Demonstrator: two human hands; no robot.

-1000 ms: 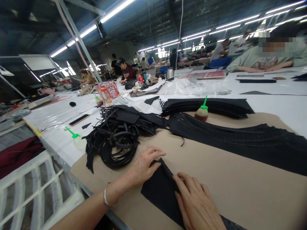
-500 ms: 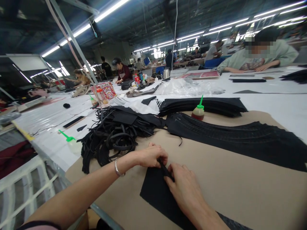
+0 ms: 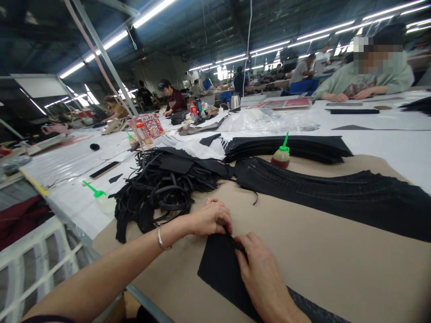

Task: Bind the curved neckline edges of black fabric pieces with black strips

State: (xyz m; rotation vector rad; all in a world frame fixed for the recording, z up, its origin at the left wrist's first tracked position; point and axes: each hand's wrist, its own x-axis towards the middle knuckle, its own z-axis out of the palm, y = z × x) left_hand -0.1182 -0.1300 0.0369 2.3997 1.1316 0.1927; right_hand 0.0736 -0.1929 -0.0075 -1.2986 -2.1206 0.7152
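Observation:
A flat black material panel [image 3: 220, 264] lies on the brown board [image 3: 336, 264] in front of me. At its far corner my left hand [image 3: 213, 218] is closed, pinching the panel's upper edge. Close beside it, my right hand [image 3: 261, 264] has thumb and fingers closed on the same edge, which looks folded over there. The fingertips partly hide the fold. Under and past my right wrist, the panel runs toward the lower right, where a rougher strip [image 3: 313, 307] shows. A tangled heap of black strips [image 3: 171, 184] sits just beyond my left hand.
Stacked black panels [image 3: 286, 148] and a spread pile of them [image 3: 323, 193] lie farther back. A green-tipped glue bottle [image 3: 280, 154] stands between them; another bottle [image 3: 101, 197] is at left. A co-worker [image 3: 373, 67] sits across the white table [image 3: 387, 139].
My right hand has shifted slightly along the panel's edge, and the fold between the hands looks flatter. My left hand stays pinched near the far corner. The camera view has moved slightly.

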